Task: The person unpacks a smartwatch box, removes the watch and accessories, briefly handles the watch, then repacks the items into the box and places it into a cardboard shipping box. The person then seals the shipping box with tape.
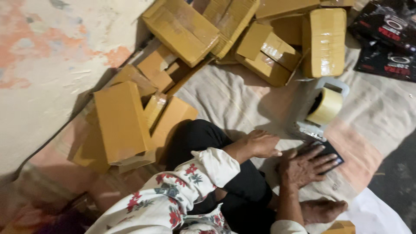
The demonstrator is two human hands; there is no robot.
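Seated on the floor, on a pale cloth (225,93) spread over it. Right hand (308,165) pressed flat, fingers spread, on a small dark packet (333,152) lying on the cloth just beside the knee; gripping nothing. Left hand (260,144) resting loosely open on the black-trousered leg, empty. Tape dispenser (323,106) with a roll of tan tape standing on the cloth just beyond the packet, untouched.

Judging by the lie of things: many brown boxes (323,41) already sealed with tape and heaped along the wall, a flat one (121,121) near the left knee among open or folded ones. Dark packet not yet boxed or taped. More dark printed packets (383,43) waiting at the far right.

Wall (47,65) patchy, plaster peeling to pink. Light dim and yellowish. Bare foot (323,209) at the cloth's near edge.
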